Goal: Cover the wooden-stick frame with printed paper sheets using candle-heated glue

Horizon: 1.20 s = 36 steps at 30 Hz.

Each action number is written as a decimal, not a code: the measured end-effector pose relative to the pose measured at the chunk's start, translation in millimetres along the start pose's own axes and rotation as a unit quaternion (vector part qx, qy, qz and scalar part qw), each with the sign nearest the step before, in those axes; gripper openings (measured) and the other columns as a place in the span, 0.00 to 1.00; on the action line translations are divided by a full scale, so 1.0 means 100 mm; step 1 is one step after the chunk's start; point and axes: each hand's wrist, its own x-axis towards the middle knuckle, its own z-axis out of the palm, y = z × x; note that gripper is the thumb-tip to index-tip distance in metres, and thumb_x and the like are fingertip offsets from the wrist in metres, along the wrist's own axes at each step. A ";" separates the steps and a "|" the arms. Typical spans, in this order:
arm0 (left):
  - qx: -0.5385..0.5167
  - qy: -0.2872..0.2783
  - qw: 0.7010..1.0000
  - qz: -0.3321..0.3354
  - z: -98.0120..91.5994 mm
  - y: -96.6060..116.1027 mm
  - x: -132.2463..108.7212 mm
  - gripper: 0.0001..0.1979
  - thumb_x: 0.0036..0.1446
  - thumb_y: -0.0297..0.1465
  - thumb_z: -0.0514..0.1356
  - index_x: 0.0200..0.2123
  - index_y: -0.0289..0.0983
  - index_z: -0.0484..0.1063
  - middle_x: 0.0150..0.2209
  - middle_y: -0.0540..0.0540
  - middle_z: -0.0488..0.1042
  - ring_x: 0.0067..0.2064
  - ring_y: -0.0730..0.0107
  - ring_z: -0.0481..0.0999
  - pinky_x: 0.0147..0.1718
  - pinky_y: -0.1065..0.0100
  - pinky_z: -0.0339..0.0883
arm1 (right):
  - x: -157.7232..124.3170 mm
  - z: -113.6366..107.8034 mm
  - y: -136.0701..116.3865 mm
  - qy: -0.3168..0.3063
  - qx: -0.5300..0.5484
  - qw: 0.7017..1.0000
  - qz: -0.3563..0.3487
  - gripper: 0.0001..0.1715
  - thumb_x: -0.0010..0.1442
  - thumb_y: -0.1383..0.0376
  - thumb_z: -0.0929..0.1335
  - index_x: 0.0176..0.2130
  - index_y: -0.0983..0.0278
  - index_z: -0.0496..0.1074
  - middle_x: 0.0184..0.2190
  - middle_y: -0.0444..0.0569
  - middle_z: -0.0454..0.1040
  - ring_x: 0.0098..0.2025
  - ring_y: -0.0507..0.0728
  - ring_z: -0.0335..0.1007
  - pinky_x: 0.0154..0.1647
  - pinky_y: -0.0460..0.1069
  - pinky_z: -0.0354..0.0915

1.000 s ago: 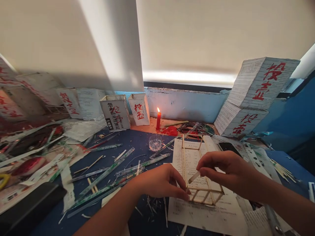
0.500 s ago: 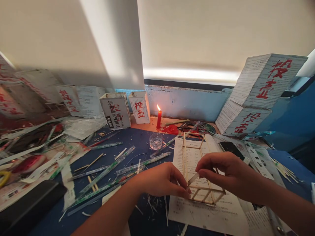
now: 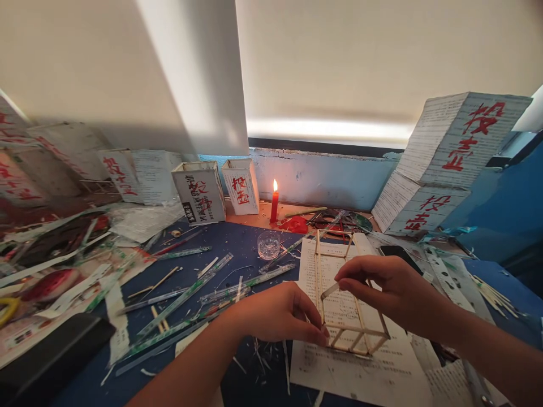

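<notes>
A box-shaped frame of thin wooden sticks (image 3: 357,308) lies on a printed sheet (image 3: 360,377). My left hand (image 3: 292,314) is closed, its fingertips pinching the frame's near left corner. Above the frame's middle, my right hand (image 3: 377,285) pinches a short, pale, translucent strip (image 3: 330,291). The strip slants down to the left, its lower end close to the frame's left long stick. From this view I cannot tell whether it touches. The fingers hide part of the frame's right side.
A lit red candle (image 3: 275,207) stands at the back, by red wax (image 3: 297,224) and a clear round dish (image 3: 268,246). Plastic strips (image 3: 186,294) litter the blue table. Paper-covered boxes (image 3: 199,195) line the back, with a stacked pair (image 3: 445,164) at right. A phone (image 3: 399,255) lies behind my right hand.
My right hand has moved slightly up and left, lifting the strip's lower end away from the near left corner. My left hand stays at that corner. The candle flame now stands straighter.
</notes>
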 end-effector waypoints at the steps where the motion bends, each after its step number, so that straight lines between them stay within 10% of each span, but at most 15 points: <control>1: 0.000 -0.002 1.000 0.003 0.00 0.00 0.00 0.19 0.50 0.48 0.68 0.38 0.40 0.84 0.24 0.53 0.71 0.24 0.75 0.60 0.21 0.71 0.49 | 0.02 0.00 0.01 0.009 0.001 1.000 -0.005 0.12 0.65 0.55 0.69 0.38 0.58 0.78 0.30 0.44 0.78 0.30 0.53 0.68 0.31 0.47 0.64; 7: -0.004 -0.003 1.000 0.005 -0.01 0.01 -0.01 0.17 0.51 0.47 0.68 0.39 0.41 0.84 0.24 0.53 0.72 0.24 0.75 0.61 0.21 0.71 0.50 | 0.07 -0.03 0.06 0.059 -0.016 0.998 -0.029 0.10 0.64 0.56 0.70 0.39 0.59 0.78 0.32 0.44 0.79 0.32 0.53 0.71 0.34 0.47 0.66; 24: -0.006 0.002 1.000 -0.003 -0.02 0.03 -0.02 0.17 0.50 0.47 0.69 0.37 0.41 0.84 0.22 0.54 0.69 0.23 0.76 0.60 0.20 0.71 0.50 | -0.10 -0.02 -0.06 -0.058 -0.009 0.992 -0.109 0.06 0.66 0.64 0.69 0.39 0.58 0.78 0.30 0.43 0.77 0.29 0.50 0.70 0.30 0.45 0.64; 36: -0.013 -0.006 1.000 0.005 -0.02 0.01 -0.01 0.16 0.51 0.46 0.68 0.36 0.40 0.83 0.24 0.53 0.71 0.25 0.75 0.61 0.21 0.72 0.51 | 0.04 0.00 0.08 0.062 -0.076 0.987 -0.127 0.06 0.65 0.62 0.70 0.40 0.58 0.79 0.33 0.44 0.81 0.33 0.52 0.74 0.34 0.46 0.67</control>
